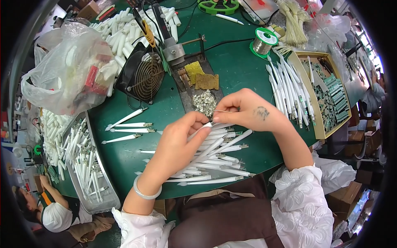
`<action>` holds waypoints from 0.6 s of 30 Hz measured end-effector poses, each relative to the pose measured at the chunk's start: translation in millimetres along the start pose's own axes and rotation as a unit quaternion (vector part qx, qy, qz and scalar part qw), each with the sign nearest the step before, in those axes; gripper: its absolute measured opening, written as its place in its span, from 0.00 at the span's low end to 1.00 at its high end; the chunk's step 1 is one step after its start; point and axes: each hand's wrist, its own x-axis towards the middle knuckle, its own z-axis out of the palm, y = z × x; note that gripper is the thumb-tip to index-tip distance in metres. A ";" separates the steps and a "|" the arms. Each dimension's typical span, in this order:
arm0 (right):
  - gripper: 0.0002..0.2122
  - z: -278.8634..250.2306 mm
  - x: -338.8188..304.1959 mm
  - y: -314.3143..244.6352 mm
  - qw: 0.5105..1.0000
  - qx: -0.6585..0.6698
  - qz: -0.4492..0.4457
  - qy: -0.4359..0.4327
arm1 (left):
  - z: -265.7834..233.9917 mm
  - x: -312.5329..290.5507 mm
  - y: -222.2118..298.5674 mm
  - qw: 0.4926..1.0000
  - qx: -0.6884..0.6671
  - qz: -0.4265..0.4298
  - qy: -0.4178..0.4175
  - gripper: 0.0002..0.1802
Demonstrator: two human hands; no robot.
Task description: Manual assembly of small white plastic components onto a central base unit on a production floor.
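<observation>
- A co-worker (58, 213) is seen at the far left, beyond the metal tray (108, 201), which is filled with white sticks.
- Above the tray, table space is taken up by a bulging plastic bag (62, 78); a black fan (142, 76) is placed beside it.
- A white stick (209, 124) is pinched at its tip by the left hand (175, 140), just below some metal shavings (204, 102).
- The stick pile (219, 169) beneath is partly covered by the left hand.
- A thin wire (225, 111) is grasped by the right hand (246, 109), its fingertips brought against the stick's end.
- Farther right, a solder spool (264, 40), more sticks (285, 89) and a box (320, 133) of green boards are set.
</observation>
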 end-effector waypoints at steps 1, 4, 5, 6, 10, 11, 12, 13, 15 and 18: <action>0.10 4.1 1.5 0.2 1.000 0.022 0.008 0.009 | 0.0 0.9 -3.6 0.996 -0.074 -0.049 -0.007 0.07; 0.10 13.2 6.2 5.2 0.998 0.058 0.022 0.026 | -5.7 1.0 -4.3 0.973 -0.194 -0.128 -0.017 0.08; 0.08 15.7 6.7 4.5 0.996 0.071 0.019 0.051 | -7.9 1.0 -4.4 0.958 -0.240 -0.159 -0.020 0.09; 0.06 17.3 6.9 4.3 0.993 0.084 0.016 0.075 | -8.8 1.4 -6.1 0.958 -0.240 -0.159 -0.020 0.09; 0.03 17.8 4.8 2.9 0.986 -0.006 -0.121 0.118 | -12.4 0.5 -8.7 0.937 -0.304 -0.174 -0.019 0.09; 0.04 20.0 5.8 5.1 0.972 -0.031 -0.185 0.140 | -12.7 0.5 -9.3 0.934 -0.307 -0.182 -0.015 0.09; 0.06 22.0 6.7 7.0 0.954 -0.054 -0.247 0.161 | -12.7 0.5 -10.1 0.934 -0.307 -0.182 -0.014 0.09; 0.06 23.5 7.0 8.3 0.954 -0.055 -0.247 0.161 | -12.3 0.6 -10.7 0.933 -0.311 -0.182 -0.015 0.09; 0.07 25.6 7.2 10.0 0.943 -0.083 -0.277 0.167 | -11.3 0.7 -11.6 0.932 -0.314 -0.181 -0.016 0.09; 0.07 26.9 7.7 9.6 0.936 -0.111 -0.288 0.169 | -11.0 0.3 -13.6 0.930 -0.320 -0.183 -0.010 0.10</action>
